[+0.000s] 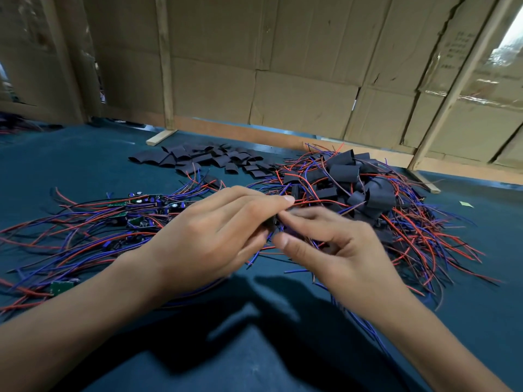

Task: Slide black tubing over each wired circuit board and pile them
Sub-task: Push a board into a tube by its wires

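Two bare forearms enter from the near edge and meet above the middle of the table (85,165), which is covered in dark teal cloth. Left hand (215,236): back up, fingers extended together and curled at the tips, thumb tip forward, pinching a piece of black tubing (271,222), mostly hidden between the two hands. Right hand (336,244): palm turned partly inward, thumb and forefinger pinched at the mouth of the same tubing, remaining fingers loosely curled; red and blue wires (314,203) trail out of the grip toward the right. Whether a board sits inside the tubing cannot be told. Left of the hands: one loose spread of bare circuit boards (141,207) with long red, blue and black leads; at least six green boards visible, exact count unclear under the tangle, one more board (60,287) lying apart near the left forearm. Right of the hands and just beyond: one heap of sleeved boards (365,182), black tubes piled on each other with wires fanning outward; more than a dozen, not countable. Farther back, centre: one flat scatter of empty tubing pieces (209,159), roughly thirty. One small pale-green scrap (466,204) at far right. Behind everything: a cardboard wall (283,66) on wooden battens.
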Available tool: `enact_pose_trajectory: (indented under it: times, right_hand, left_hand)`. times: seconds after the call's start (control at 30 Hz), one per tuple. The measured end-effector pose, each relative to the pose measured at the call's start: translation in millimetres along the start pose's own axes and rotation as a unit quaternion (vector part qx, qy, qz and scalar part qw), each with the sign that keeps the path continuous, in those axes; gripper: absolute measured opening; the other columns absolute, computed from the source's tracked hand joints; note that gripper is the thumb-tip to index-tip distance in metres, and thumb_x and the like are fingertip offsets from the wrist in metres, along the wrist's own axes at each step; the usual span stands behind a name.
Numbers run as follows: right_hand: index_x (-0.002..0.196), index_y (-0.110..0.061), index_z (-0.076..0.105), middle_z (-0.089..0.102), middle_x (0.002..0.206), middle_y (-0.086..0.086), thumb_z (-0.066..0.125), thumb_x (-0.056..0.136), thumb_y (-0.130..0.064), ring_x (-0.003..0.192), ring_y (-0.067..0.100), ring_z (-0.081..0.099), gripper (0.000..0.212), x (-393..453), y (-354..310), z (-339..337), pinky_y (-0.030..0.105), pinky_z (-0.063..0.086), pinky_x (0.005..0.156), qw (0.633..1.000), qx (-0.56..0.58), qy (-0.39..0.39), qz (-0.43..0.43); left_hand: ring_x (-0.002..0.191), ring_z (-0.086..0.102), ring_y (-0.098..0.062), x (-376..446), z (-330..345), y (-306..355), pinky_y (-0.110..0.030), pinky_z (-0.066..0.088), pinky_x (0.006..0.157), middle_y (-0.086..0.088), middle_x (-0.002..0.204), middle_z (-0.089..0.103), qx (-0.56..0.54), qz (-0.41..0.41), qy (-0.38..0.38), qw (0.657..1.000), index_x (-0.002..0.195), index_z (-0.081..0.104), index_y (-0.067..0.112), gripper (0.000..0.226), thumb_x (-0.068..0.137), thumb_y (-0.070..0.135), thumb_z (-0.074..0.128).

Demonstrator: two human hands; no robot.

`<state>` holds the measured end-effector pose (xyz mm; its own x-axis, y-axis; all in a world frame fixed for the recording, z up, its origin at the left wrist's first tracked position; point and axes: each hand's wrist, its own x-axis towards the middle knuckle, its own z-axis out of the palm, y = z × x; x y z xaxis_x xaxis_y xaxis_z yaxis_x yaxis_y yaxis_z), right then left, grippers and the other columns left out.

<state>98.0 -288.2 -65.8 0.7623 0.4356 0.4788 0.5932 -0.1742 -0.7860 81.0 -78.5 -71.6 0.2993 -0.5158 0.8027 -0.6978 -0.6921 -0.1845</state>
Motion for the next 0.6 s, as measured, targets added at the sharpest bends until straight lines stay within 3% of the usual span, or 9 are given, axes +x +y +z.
enact_pose_trajectory:
  times: [0.1, 0.23, 0.3, 0.37, 0.43, 0.47, 0.5, 0.6]
  right_hand:
    - [0.093, -0.017, 0.081, 0.075, 0.077, -0.008, 0.08, 0.08, -0.023, 0.06, -0.002, 0.06, 0.015, -2, 2, 9, 0.01, 0.043, 0.059, 0.997, 0.041, 0.051, 0.033]
    - [0.085, -0.011, 0.072, 0.076, 0.075, 0.005, 0.079, 0.085, -0.009, 0.062, 0.016, 0.069, 0.007, 4, 3, 2, 0.023, 0.054, 0.063, 0.985, 0.073, 0.149, 0.045]
    - [0.088, -0.012, 0.07, 0.076, 0.076, 0.007, 0.078, 0.087, -0.013, 0.057, 0.009, 0.065, 0.008, 11, 4, -21, 0.016, 0.05, 0.056, 0.971, 0.073, 0.223, 0.036]
    - [0.094, -0.019, 0.067, 0.076, 0.08, 0.008, 0.077, 0.089, -0.02, 0.058, 0.006, 0.065, 0.012, 15, 9, -48, 0.012, 0.045, 0.051, 0.96, 0.032, 0.274, 0.039]
    - [0.102, -0.025, 0.058, 0.077, 0.079, 0.002, 0.077, 0.089, -0.027, 0.069, 0.011, 0.072, 0.022, 17, 22, -69, 0.019, 0.05, 0.057, 0.951, -0.056, 0.295, 0.069]
    - [0.104, -0.026, 0.056, 0.076, 0.078, -0.002, 0.075, 0.09, -0.031, 0.075, 0.014, 0.072, 0.025, 18, 30, -77, 0.024, 0.051, 0.064, 0.944, -0.124, 0.292, 0.09]
    - [0.105, -0.026, 0.058, 0.075, 0.079, -0.005, 0.072, 0.091, -0.036, 0.081, 0.016, 0.071, 0.022, 19, 38, -83, 0.029, 0.049, 0.07, 0.931, -0.204, 0.282, 0.11]
    - [0.099, -0.019, 0.071, 0.068, 0.094, 0.01, 0.065, 0.094, -0.04, 0.1, 0.031, 0.061, 0.022, 19, 53, -89, 0.039, 0.047, 0.087, 0.895, -0.348, 0.253, 0.117]
  left_hand:
    - [0.11, 0.065, -0.025, 1, 6, 5, -0.033, 0.051, 0.101, -0.009, 0.124, 0.068, -0.002, 0.003, -0.004, 1.0, 0.133, 0.055, 0.003, 0.039, 0.095, 0.006, 0.065]
    - [0.124, 0.061, -0.022, 6, -2, -5, -0.04, 0.051, 0.1, -0.007, 0.136, 0.062, -0.002, 0.018, -0.014, 1.0, 0.14, 0.047, 0.008, 0.049, 0.098, 0.023, 0.067]
    - [0.122, 0.061, -0.025, 4, -12, -28, -0.043, 0.051, 0.095, -0.008, 0.135, 0.062, 0.067, -0.047, -0.037, 0.996, 0.143, 0.048, 0.01, 0.049, 0.101, 0.034, 0.058]
    - [0.12, 0.057, -0.032, -6, -19, -52, -0.046, 0.049, 0.092, -0.008, 0.133, 0.061, 0.151, -0.202, -0.171, 0.952, 0.147, 0.046, 0.015, 0.055, 0.102, 0.046, 0.042]
    - [0.125, 0.047, -0.034, -19, -21, -66, -0.049, 0.046, 0.099, -0.008, 0.136, 0.055, 0.179, -0.381, -0.354, 0.835, 0.145, 0.046, 0.023, 0.056, 0.1, 0.057, 0.039]
    - [0.126, 0.044, -0.034, -24, -22, -70, -0.048, 0.045, 0.101, -0.008, 0.134, 0.055, 0.169, -0.43, -0.41, 0.787, 0.138, 0.052, 0.026, 0.052, 0.099, 0.058, 0.044]
    - [0.123, 0.045, -0.033, -27, -23, -73, -0.047, 0.046, 0.1, -0.007, 0.129, 0.057, 0.158, -0.448, -0.424, 0.771, 0.13, 0.06, 0.028, 0.044, 0.098, 0.055, 0.049]
    - [0.111, 0.054, -0.031, -29, -24, -77, -0.044, 0.049, 0.092, -0.003, 0.11, 0.066, 0.163, -0.421, -0.382, 0.806, 0.106, 0.073, 0.03, 0.023, 0.094, 0.046, 0.062]
